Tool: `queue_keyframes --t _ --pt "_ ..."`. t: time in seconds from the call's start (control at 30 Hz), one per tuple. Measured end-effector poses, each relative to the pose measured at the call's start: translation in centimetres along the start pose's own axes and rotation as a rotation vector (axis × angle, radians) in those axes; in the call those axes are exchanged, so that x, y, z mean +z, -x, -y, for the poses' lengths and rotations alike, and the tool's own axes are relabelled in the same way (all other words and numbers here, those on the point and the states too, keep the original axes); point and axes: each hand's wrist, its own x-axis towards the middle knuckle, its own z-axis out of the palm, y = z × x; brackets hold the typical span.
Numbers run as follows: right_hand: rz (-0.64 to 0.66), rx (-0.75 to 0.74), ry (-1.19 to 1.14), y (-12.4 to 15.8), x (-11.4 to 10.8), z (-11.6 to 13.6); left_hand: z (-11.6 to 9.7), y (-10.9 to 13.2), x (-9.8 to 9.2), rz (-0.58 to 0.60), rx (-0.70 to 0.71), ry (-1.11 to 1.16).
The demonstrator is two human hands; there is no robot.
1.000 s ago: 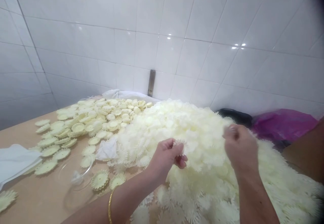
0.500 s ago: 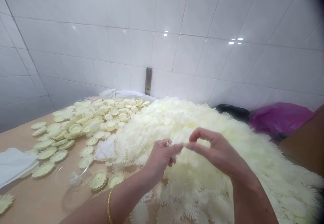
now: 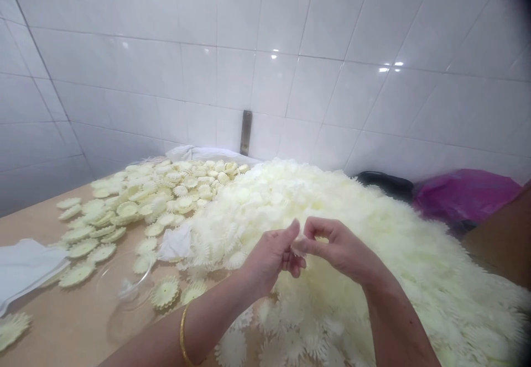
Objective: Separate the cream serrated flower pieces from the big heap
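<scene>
In front of me my left hand (image 3: 271,256) is closed with curled fingers, its thumb raised along a small white frilled petal piece (image 3: 299,240). My right hand (image 3: 342,248) pinches that same piece between thumb and forefinger, so the two hands meet at it. Much of the piece is hidden by the fingers. Under and behind both hands lies a large heap of pale, fringed petal pieces (image 3: 282,190). To the left is a spread of pale yellow scalloped discs (image 3: 126,209), some stacked.
White paper (image 3: 29,267) lies at the table's left, near a clear looped strand (image 3: 141,278) and a crumpled white scrap (image 3: 175,242). A metal bracket (image 3: 246,134) stands against the tiled wall (image 3: 199,68). Black (image 3: 385,184) and purple bags (image 3: 468,193) are at the right.
My right hand has moved slightly left and closer to my left hand. The left thumb has lifted, and the white piece now shows at the right fingertips.
</scene>
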Motion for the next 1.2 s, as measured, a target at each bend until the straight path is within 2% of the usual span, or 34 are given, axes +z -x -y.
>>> queue_keyframes --t 0.17,0.3,0.37,0.5,0.57,0.63,0.7,0.77,0.87,1.03,1.13,1.2 --pt "-0.091 -0.011 0.071 0.1 -1.0 -0.6 -0.3 0.1 -0.1 0.019 0.052 -0.023" --pt "-0.291 -0.033 0.015 0.1 -1.7 -1.3 -0.5 0.1 0.0 -0.033 0.080 0.013" --pt "-0.440 -0.024 0.003 0.0 -2.2 -1.6 -0.5 0.1 0.1 -0.045 0.093 0.009" --pt "-0.939 0.002 0.087 0.3 -3.5 -2.1 -0.5 0.2 0.0 -0.099 0.126 -0.012" --pt "-1.007 0.073 0.237 0.6 -4.1 -2.2 -0.3 0.1 0.0 -0.110 0.120 -0.045" --pt "-0.946 0.129 0.426 0.8 -4.2 -2.2 -0.1 0.0 -0.1 -0.114 0.087 -0.085" --pt "-0.883 0.107 0.560 0.8 -3.9 -2.1 0.0 -0.1 -0.1 -0.128 0.056 -0.122" --pt "-0.826 0.059 0.597 0.8 -3.4 -1.7 0.1 -0.1 -0.1 -0.145 0.064 -0.153" --pt "-0.702 0.010 0.559 1.0 -2.4 -0.6 0.2 -0.2 -0.1 -0.163 0.099 -0.170" --pt "-0.299 -0.020 0.453 1.2 -0.8 0.7 0.3 -0.2 -0.3 -0.195 0.091 -0.112" --pt "-0.215 0.014 0.423 0.8 -0.1 0.6 0.4 -0.2 -0.3 -0.213 0.067 -0.078" --pt "-0.168 0.025 0.359 0.4 0.2 0.4 0.2 -0.1 -0.2 -0.171 0.049 -0.077"
